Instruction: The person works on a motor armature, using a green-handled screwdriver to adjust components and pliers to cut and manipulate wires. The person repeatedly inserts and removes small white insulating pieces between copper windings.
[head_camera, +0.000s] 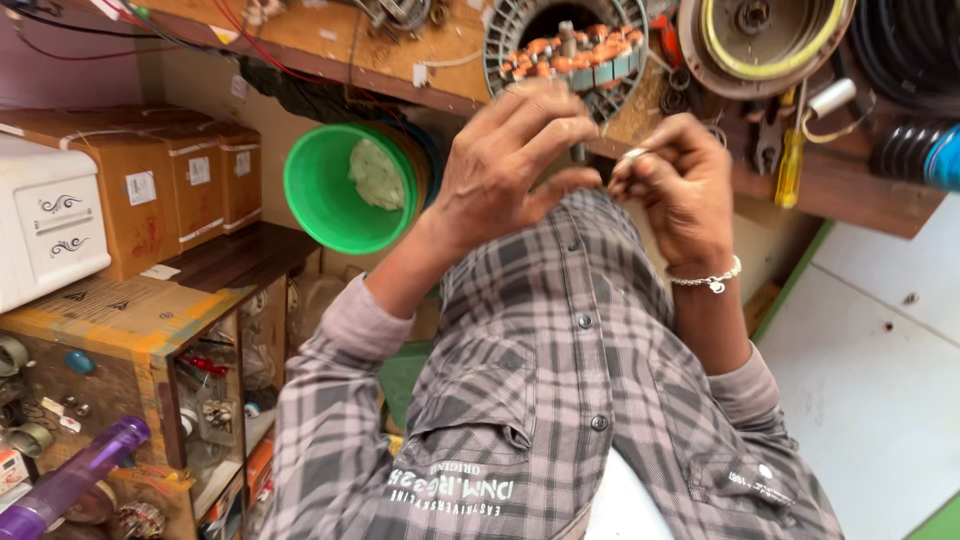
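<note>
Head view: left hand (510, 170) fingers curl at copper-wound stator (568, 50); right hand (680, 185) fingers pinch small pale piece (634, 154).

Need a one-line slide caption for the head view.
Left hand and right hand meet at the shaft below a copper-wound stator at the workbench edge.

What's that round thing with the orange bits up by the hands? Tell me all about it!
The motor stator is a round part with a ring of orange copper-coloured coils around a dark middle, where a short grey shaft stands. A pale slotted rim circles the coils. It sits on the wooden bench, and its top is cut off by the picture's edge. The left hand reaches over its lower edge; whether it touches is unclear. The right hand, with a bracelet, is just beside it.
</note>
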